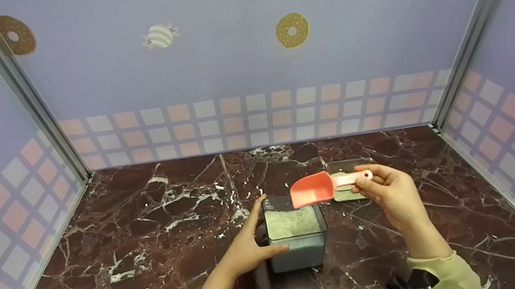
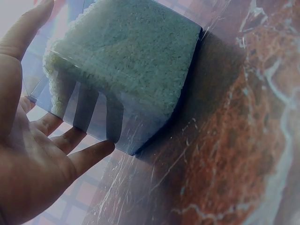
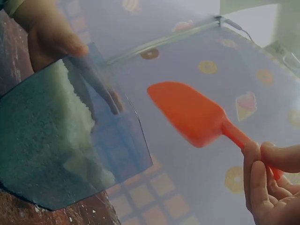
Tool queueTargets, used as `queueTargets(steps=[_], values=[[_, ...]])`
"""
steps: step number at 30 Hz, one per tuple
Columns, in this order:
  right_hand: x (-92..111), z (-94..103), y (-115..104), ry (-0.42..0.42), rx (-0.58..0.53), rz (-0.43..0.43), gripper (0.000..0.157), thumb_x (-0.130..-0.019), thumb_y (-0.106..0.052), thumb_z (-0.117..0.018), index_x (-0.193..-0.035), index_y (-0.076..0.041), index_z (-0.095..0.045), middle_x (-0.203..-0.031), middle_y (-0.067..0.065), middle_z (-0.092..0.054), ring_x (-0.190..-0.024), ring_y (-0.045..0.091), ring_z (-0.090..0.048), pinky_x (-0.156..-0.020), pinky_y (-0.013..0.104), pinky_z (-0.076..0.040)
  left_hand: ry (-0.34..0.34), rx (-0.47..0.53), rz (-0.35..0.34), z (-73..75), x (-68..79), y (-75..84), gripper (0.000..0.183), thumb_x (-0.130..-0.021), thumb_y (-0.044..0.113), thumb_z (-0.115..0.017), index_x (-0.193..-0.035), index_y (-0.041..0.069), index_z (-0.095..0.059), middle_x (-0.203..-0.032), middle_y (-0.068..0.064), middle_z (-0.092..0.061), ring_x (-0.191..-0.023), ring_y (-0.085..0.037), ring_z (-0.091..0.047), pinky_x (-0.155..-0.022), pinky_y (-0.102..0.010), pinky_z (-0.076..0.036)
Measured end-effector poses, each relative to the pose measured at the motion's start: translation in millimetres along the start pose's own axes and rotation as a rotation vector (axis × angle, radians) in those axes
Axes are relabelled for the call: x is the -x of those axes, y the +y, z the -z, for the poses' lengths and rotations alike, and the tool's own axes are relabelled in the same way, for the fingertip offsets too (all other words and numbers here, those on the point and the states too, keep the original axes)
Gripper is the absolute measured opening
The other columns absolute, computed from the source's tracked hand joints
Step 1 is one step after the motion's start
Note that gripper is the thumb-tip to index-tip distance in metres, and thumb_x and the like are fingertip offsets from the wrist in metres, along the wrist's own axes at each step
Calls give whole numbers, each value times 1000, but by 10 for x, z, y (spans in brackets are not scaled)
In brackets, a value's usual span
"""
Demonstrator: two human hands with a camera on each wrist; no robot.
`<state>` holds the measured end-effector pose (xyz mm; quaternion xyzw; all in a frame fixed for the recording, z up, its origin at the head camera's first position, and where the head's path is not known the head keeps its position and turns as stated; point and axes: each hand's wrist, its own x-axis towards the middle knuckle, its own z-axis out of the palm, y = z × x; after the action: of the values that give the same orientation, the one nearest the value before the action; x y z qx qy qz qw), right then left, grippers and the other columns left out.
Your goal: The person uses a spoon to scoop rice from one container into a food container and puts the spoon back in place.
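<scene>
A clear square container (image 1: 299, 252) of white rice (image 1: 293, 222) stands on the dark marbled tabletop. My left hand (image 1: 248, 248) grips it from the left, thumb across the near side and fingers along the left side; these fingers show through the wall in the left wrist view. Above the container's back right part hangs a red-orange scoop (image 1: 312, 189). My right hand (image 1: 393, 190) pinches its handle (image 3: 236, 134) between thumb and fingers. No rice is visible in the scoop in the right wrist view, though its inside is partly turned away.
Behind the scoop and right hand lies a second clear container (image 1: 339, 166) with some pale grains inside, partly hidden. White specks (image 1: 216, 188) dot the marbled tabletop (image 1: 110, 232) left of the container. Patterned walls (image 1: 233, 64) close off the back and both sides.
</scene>
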<state>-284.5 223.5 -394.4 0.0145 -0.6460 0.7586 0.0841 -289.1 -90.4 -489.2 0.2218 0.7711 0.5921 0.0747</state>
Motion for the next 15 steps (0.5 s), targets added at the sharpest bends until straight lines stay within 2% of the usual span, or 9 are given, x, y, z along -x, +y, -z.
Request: queueTargets(steps=[3, 5, 10, 12, 15], values=[[72, -79, -20, 0, 113, 49, 28, -93, 13, -64, -120, 17, -63, -82, -2, -75, -70, 11, -73, -72, 23, -62, -15, 39, -5, 2, -4, -6, 119, -81, 29, -88, -166, 34, -6, -166, -24, -29, -138, -37, -53, -115, -53, -46], [119, -130, -26, -4, 179, 79, 28, -91, 13, -66, -119, 17, -64, -81, -2, -74, -70, 11, -73, -72, 23, -62, -14, 35, -4, 3, -5, -11, 119, -81, 29, -88, -166, 34, -6, -165, -24, -30, -138, -35, -53, -115, -51, -45], [225, -244, -14, -42, 317, 173, 26, -87, 11, -72, -113, 11, -69, -84, 11, -76, -70, 10, -72, -72, 22, -62, -11, 39, 4, 3, -10, -15, 119, -81, 28, -88, -166, 34, -6, -164, -23, -33, -135, -33, -57, -116, -49, -45], [273, -286, -5, -54, 396, 234, 25, -86, 7, -75, -110, 9, -71, -87, 16, -76, -69, 7, -69, -69, 19, -60, -7, 35, 6, 2, -11, -16, 119, -81, 29, -88, -166, 34, -6, -165, -23, -32, -137, -34, -55, -117, -52, -43], [348, -345, 17, -62, 545, 354, 24, -85, -1, -78, -108, 5, -73, -89, 17, -76, -69, 2, -65, -63, 17, -55, 9, -7, 15, 2, -5, -17, 118, -80, 33, -88, -166, 36, -7, -167, -22, -28, -145, -36, -46, -121, -59, -35]])
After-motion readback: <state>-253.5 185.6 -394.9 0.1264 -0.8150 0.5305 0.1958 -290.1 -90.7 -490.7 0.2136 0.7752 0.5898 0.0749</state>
